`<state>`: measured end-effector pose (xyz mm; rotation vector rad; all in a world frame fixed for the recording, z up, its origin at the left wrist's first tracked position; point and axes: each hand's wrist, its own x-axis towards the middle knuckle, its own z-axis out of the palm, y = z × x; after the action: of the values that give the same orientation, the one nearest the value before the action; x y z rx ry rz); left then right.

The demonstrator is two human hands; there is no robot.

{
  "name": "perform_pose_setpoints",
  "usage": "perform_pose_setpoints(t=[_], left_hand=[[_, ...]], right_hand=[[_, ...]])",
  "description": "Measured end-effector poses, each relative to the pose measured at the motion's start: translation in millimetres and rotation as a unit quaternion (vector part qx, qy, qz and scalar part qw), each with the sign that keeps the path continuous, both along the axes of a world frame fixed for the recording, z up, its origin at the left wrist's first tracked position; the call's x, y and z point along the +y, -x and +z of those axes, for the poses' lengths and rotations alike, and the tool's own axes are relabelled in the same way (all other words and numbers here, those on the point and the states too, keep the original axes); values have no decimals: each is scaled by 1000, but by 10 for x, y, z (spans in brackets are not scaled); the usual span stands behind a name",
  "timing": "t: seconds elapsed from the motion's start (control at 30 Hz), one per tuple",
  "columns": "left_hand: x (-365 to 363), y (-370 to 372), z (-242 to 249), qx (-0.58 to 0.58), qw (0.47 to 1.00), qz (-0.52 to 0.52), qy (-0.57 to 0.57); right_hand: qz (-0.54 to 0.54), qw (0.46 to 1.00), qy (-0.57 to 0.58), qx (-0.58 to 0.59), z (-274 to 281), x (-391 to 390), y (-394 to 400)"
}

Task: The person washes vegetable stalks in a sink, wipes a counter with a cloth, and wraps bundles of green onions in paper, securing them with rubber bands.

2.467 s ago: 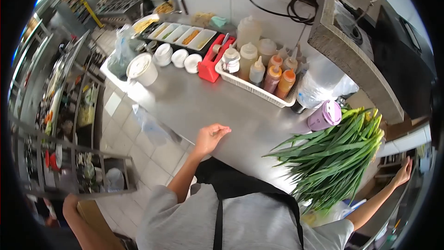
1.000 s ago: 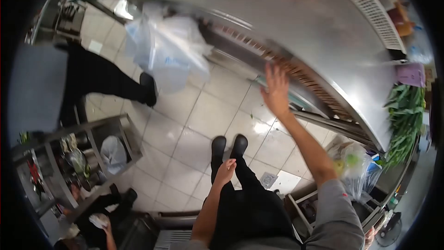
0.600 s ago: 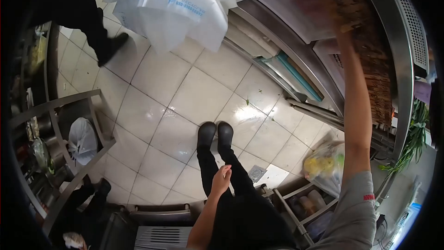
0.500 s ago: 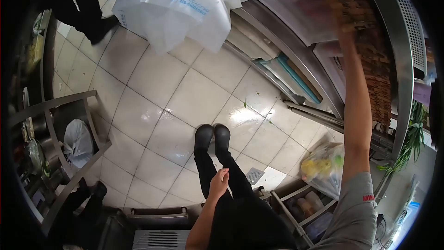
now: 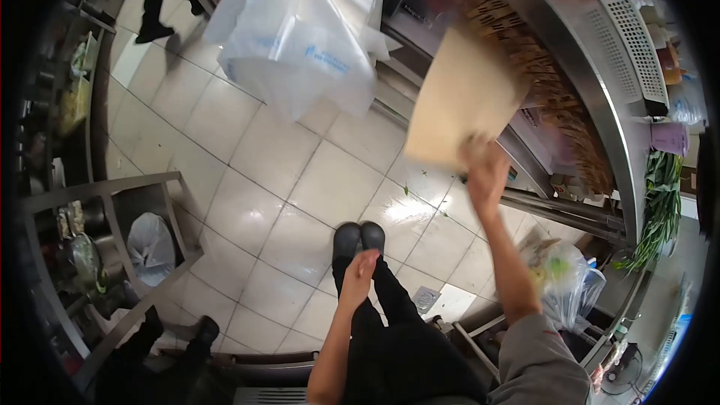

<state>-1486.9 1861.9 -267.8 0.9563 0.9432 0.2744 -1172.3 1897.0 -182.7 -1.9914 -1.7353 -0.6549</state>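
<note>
My right hand [image 5: 486, 169] grips a flat brown paper bag [image 5: 457, 97] by its near end, blurred by motion. Behind it, many folded brown paper bags [image 5: 551, 67] stand in a long row on the steel shelf. My left hand [image 5: 360, 276] hangs over my legs, fingers curled in, with nothing visible in it. Translucent white plastic bags [image 5: 300, 52] with blue print hang beyond the paper bag, at the top of the view.
Another person's dark-clad leg and shoe [image 5: 155, 32] show at the upper left; more dark shoes [image 5: 202, 330] are at the lower left. A metal rack [image 5: 105, 187] stands left. Right are a filled plastic bag [image 5: 562, 285], green leafy stalks [image 5: 660, 210] and a white perforated basket [image 5: 634, 45].
My right hand has come back from the row of paper bags, toward me and left, with one paper bag in it. My left hand stays low. The view has shifted.
</note>
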Motion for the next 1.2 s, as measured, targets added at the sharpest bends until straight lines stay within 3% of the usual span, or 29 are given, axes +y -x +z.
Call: perform_pose_setpoints(t=[0.03,0.13,0.17,0.23,0.27,0.33,0.43,0.47,0.53,0.6,0.67,0.73,0.77,0.87,1.0,1.07,1.13,1.2], left_hand=[[187,-78,110,12,996,14,85],[744,-257,432,-200,920,146,303],[854,-259,582,-199,924,140,295],[1043,-296,916,-109,972,115,171],[1100,-306,1052,-113,974,108,163],[1111,-243,1243,-203,924,111,305],[1000,-112,1422,-131,938,59,314],[983,-172,1604,-140,941,35,305],[903,-340,1989,-156,969,-69,176],[818,-478,2038,-139,975,-130,113],[766,-653,2322,-114,977,-171,49],[648,-826,2819,-78,947,-304,-67],[566,-908,3020,-96,937,-330,-61],[472,-1105,3201,-151,906,-358,-167],[483,-1144,3522,-176,894,-403,-86],[523,-1182,3580,-171,887,-401,-155],[640,-1178,3641,-110,830,-468,-282],[705,-1268,3661,-121,827,-463,-295]], right_hand=[[29,996,38,82,17,-204,323],[86,958,171,214,221,-855,1146],[120,941,199,245,357,-1040,1366],[172,884,288,326,633,-1385,1704],[172,881,274,344,792,-1487,1848],[170,869,299,357,1103,-1636,1969],[175,863,333,337,1221,-1900,2018],[157,876,318,328,1346,-1879,2014],[163,847,396,314,1651,-1856,2025],[172,845,385,328,1945,-1829,1889],[74,886,264,373,2220,-1742,1759],[-74,917,151,362,2478,-1515,1589],[-106,937,86,323,2571,-1424,1501],[-118,929,28,350,2656,-1381,1326],[-107,946,-9,305,2880,-1520,1245],[-94,956,-75,269,2926,-1573,1194],[-178,889,30,421,2910,-1677,1131],[-172,893,3,415,3135,-1646,1118]])
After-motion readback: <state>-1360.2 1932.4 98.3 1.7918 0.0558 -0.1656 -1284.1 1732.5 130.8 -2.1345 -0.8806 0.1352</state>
